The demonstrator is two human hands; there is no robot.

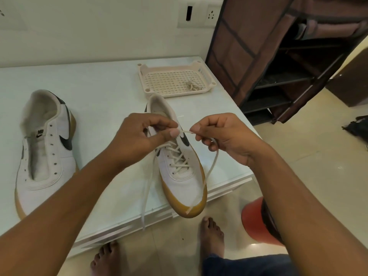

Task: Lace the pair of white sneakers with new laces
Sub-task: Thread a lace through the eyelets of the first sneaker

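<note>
At frame centre, hands: our left hand [143, 136] and right hand [225, 136] each pinch the lace [187, 132].
Centre sneaker [179, 182]: beneath them, laced partway, the step in hand.
Next, we judge: thread the lace one row higher.
Second sneaker [45, 156]: frame left, unlaced.

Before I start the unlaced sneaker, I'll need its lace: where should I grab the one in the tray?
Pinch the coiled lace at its bunched middle, from above: it lies flat in the slotted tray, and the low walls block a sideways approach.
</note>
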